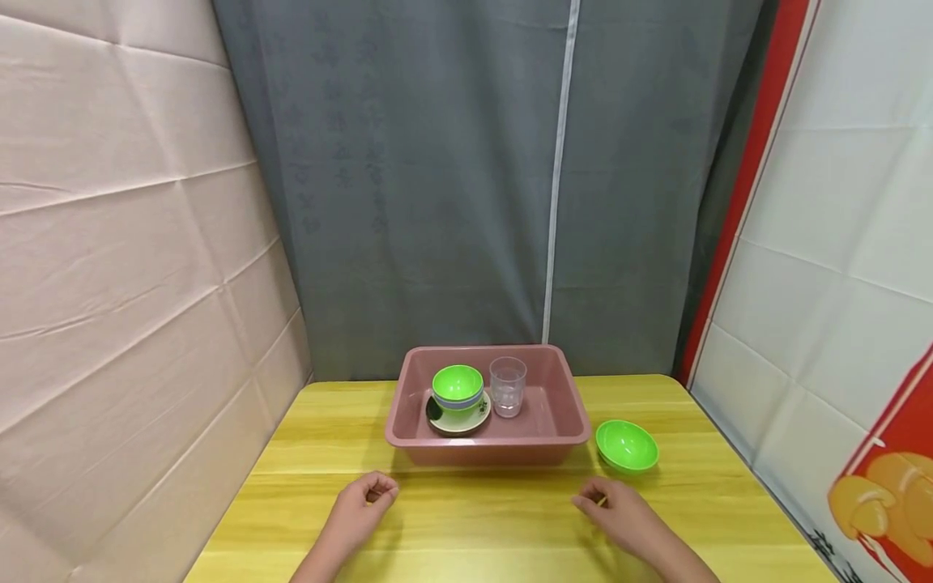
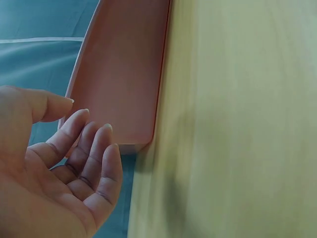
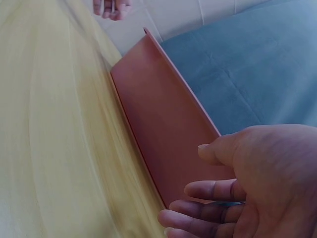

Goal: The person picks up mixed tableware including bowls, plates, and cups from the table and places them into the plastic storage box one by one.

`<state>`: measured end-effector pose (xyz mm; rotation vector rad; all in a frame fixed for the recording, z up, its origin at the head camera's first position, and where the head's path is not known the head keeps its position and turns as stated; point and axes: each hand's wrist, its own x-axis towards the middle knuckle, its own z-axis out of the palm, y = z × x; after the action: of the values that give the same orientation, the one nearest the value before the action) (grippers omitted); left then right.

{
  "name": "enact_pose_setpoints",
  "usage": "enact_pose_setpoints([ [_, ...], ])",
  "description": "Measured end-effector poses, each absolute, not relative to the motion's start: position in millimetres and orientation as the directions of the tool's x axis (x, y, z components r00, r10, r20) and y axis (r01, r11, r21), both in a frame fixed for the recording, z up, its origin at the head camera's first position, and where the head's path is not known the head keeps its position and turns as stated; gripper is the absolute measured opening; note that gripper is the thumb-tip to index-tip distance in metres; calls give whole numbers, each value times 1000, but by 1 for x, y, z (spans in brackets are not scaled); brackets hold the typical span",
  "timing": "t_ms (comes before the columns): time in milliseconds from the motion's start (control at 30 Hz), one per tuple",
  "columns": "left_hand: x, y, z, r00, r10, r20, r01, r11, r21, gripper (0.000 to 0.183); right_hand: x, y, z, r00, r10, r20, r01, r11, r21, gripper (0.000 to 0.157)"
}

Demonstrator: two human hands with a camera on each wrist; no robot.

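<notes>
My left hand [image 1: 362, 504] is held over the table in front of the pink basin's left corner, fingers loosely curled around nothing. On the other side my right hand [image 1: 616, 515] hovers in front of the green bowl [image 1: 627, 446], also holding nothing. In both wrist views the thumb stands apart from the relaxed fingers. The pink basin [image 1: 572, 397] sits at the back of the table. Inside it, a stack of bowls [image 1: 457, 384] with a green one on top rests on a small plate [image 1: 474, 421], a dark spoon [image 1: 433, 408] beside them. A clear glass [image 1: 508, 387] stands to their right.
The yellow wood-grain table [image 1: 466, 526] reaches back to a grey curtain [image 1: 408, 178]. Pale cloth walls [image 1: 131, 291] rise at the left and a white printed panel [image 1: 838, 267] at the right.
</notes>
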<state>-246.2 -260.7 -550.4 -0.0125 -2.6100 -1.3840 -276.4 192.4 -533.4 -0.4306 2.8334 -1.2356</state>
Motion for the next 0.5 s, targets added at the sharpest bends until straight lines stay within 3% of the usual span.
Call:
enact_pose_setpoints([
  [300,-243,-260,-558,-986,-102,130,56,533,844,11,-287,215,-516,-989,-123,78,-139,640,-755,19],
  [500,-241,-259,-561,-989,-87,118,55,523,851,13,-318,255,-509,-974,-5,227,-144,788,-598,23],
])
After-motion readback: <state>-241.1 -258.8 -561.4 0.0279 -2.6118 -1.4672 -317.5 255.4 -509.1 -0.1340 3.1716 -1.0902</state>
